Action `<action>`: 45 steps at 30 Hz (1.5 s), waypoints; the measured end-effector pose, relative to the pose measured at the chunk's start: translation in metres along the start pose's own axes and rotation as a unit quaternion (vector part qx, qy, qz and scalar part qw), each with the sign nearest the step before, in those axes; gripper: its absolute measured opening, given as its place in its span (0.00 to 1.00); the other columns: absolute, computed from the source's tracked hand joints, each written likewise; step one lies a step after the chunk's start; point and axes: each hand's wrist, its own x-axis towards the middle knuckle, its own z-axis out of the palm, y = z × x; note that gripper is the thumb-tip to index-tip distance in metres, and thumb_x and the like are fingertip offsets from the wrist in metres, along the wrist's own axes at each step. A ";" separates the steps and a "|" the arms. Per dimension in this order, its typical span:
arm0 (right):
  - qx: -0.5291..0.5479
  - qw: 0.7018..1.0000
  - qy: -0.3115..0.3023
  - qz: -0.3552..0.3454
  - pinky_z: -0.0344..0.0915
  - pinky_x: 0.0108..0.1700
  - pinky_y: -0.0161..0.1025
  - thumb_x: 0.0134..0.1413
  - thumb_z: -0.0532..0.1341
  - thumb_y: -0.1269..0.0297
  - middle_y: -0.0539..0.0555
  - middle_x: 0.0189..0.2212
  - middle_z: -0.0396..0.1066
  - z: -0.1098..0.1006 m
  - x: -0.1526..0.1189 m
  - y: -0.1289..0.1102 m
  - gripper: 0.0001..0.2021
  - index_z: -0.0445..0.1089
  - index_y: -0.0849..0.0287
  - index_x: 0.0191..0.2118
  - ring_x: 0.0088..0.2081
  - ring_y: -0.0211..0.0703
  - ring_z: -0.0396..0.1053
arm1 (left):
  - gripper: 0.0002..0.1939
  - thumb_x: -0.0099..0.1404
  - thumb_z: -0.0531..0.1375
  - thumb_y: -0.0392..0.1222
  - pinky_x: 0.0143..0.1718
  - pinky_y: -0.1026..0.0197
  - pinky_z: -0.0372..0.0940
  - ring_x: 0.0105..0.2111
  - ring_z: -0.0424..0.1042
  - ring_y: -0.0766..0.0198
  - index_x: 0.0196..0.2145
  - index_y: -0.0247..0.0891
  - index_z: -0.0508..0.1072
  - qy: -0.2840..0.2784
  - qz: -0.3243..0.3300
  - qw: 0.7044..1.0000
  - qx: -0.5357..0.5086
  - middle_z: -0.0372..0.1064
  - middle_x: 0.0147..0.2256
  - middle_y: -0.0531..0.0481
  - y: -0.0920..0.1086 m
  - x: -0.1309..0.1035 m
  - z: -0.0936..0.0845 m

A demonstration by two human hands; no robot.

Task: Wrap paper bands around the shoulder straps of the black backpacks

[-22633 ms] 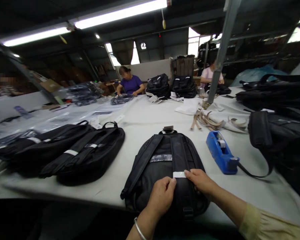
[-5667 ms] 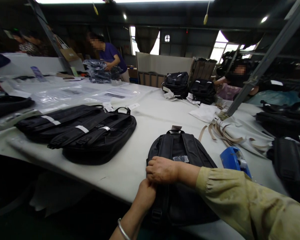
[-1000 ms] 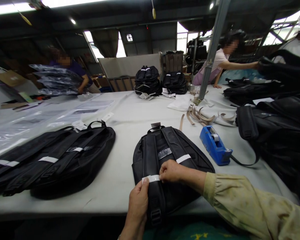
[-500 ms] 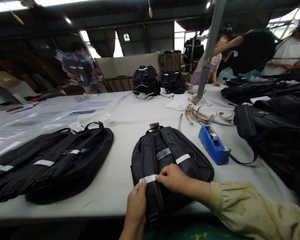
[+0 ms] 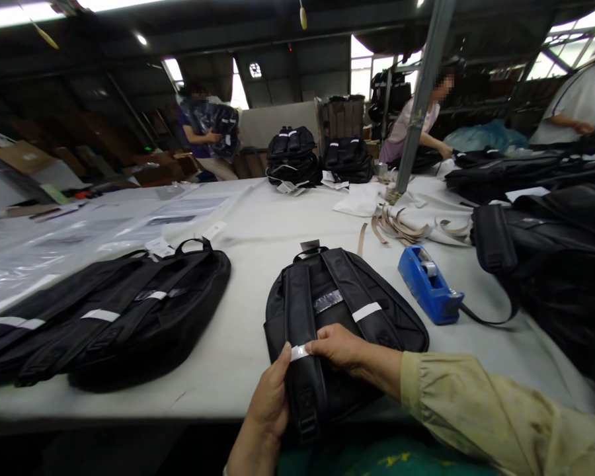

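Note:
A black backpack (image 5: 347,271) lies straps up on the white table, its left strap (image 5: 300,297) nearest my hands. Around that strap sits a white band (image 5: 300,352). My left hand (image 5: 272,396) grips the strap's left edge, thumb on the band's left end. From the right, my right hand (image 5: 338,350) presses pinched fingers on the band's other end. The right strap carries another white band (image 5: 366,311). A blue tape dispenser (image 5: 429,287) stands right of the backpack.
More black backpacks (image 5: 178,324) lie at the left, with clear plastic bags (image 5: 30,264) behind them. Stacked backpacks (image 5: 291,158) stand at the back. Brown strips (image 5: 401,228) lie beyond the dispenser; a black pile (image 5: 565,264) covers the right. Several people are behind the table.
My left hand has closed round the strap, and the band's loose left end now lies against it. At the back, one person has moved right with a wrapped backpack; another has lowered a dark item.

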 end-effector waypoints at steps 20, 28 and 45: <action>-0.093 0.995 0.038 -0.006 0.52 0.18 0.30 0.54 0.60 0.55 0.44 0.13 0.58 -0.010 -0.010 0.005 0.15 0.65 0.60 0.24 0.16 0.32 0.56 | 0.19 0.56 0.67 0.51 0.27 0.60 0.72 0.31 0.77 0.55 0.38 0.31 0.75 0.017 -0.070 0.997 0.035 0.77 0.30 0.43 -0.011 -0.045 0.011; 0.193 0.978 -0.002 0.084 0.68 0.32 0.34 0.49 0.61 0.75 0.51 0.25 0.73 0.021 -0.028 -0.009 0.03 0.73 0.65 0.31 0.26 0.37 0.70 | 0.18 0.57 0.67 0.45 0.22 0.61 0.72 0.28 0.78 0.56 0.42 0.33 0.70 0.078 -0.113 0.991 -0.006 0.76 0.33 0.42 -0.028 -0.069 0.024; 0.157 0.987 -0.029 0.022 0.70 0.34 0.37 0.51 0.61 0.69 0.51 0.23 0.72 0.016 -0.011 0.000 0.04 0.71 0.65 0.32 0.26 0.40 0.70 | 0.19 0.54 0.69 0.48 0.19 0.64 0.67 0.26 0.77 0.55 0.39 0.37 0.70 0.152 -0.051 0.982 0.100 0.73 0.24 0.49 -0.046 -0.053 0.006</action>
